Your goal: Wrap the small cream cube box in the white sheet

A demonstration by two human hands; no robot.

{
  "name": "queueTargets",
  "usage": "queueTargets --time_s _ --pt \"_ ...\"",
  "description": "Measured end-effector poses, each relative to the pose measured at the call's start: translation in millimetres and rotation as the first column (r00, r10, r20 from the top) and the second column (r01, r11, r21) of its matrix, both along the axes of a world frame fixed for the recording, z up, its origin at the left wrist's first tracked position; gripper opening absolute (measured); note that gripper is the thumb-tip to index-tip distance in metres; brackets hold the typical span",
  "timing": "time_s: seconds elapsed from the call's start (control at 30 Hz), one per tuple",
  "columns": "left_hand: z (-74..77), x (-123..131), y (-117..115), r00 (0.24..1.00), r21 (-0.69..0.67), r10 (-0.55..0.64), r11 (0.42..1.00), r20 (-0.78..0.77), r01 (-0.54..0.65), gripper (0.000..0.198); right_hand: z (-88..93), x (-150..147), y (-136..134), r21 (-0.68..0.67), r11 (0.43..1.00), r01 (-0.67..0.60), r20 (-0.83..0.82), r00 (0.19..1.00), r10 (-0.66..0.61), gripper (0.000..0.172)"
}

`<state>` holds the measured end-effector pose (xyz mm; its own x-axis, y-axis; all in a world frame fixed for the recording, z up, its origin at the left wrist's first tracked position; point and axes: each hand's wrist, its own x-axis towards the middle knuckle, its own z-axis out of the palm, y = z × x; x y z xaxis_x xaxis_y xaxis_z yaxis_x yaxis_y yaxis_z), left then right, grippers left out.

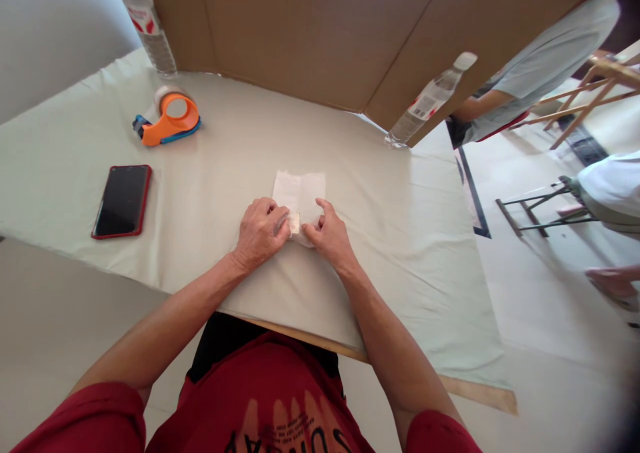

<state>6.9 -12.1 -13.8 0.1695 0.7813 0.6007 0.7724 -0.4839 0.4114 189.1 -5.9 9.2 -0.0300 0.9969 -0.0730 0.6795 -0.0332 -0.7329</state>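
A white sheet of paper [300, 191] lies creased on the pale green tablecloth [210, 193] in the middle of the table. My left hand [259, 231] rests on its near left corner, fingers curled and pinching the near edge of the paper. My right hand [330, 234] sits on the near right corner, thumb and fingers pressed together on the same folded edge. The near part of the paper is hidden under both hands.
A red-cased phone [123, 201] lies at the left. An orange tape dispenser [169, 117] sits further back. Two plastic bottles [149, 23] [430, 99] stand against a cardboard screen [320, 33]. Other people sit at the right by wooden furniture [585, 99].
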Motion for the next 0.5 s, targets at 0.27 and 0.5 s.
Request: queueTargets --time_s 0.27,0.5 --pt "-1.2 -0.8 0.7 1.0 0.049 -0.004 0.999 -0.002 0.004 0.014 1.3 -1.6 0.0 -0.001 1.0 0.031 -0.1 0.994 -0.031 0.074" --pt "-0.7 -2.3 1.3 1.0 -0.008 -0.02 1.0 -0.009 0.02 0.013 11.0 -10.2 -3.6 -0.095 0.994 0.053 -0.348 0.934 -0.082 0.072"
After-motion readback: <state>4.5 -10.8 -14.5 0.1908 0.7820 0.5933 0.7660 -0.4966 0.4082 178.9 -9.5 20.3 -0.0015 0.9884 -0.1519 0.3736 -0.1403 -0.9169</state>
